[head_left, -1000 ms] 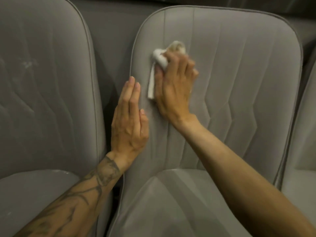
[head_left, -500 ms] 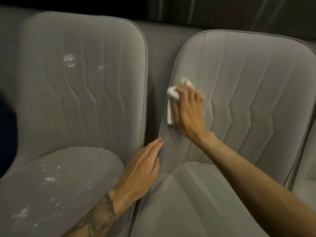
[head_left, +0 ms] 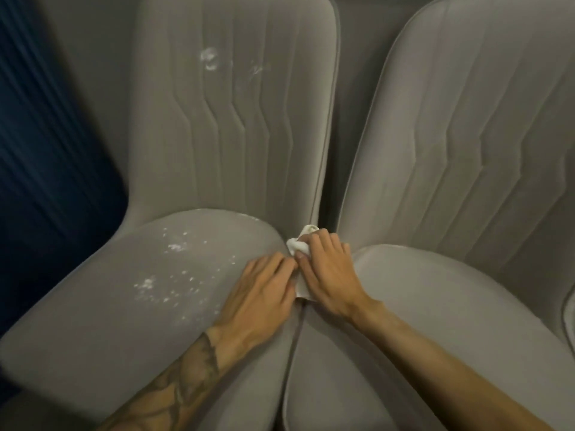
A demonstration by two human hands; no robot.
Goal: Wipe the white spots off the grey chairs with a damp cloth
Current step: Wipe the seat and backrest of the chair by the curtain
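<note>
Left hand (head_left: 264, 293) rested palm-down, fingers relaxed, on the spotted grey upholstered chair (head_left: 93, 321); right hand (head_left: 329, 275), at its 3 o'clock, clenched the crumpled white cloth (head_left: 298, 244) at that chair's edge. White spots (head_left: 174, 247) lay at 10 o'clock. Likely fault: a loaded cloth could smear residue.
</note>
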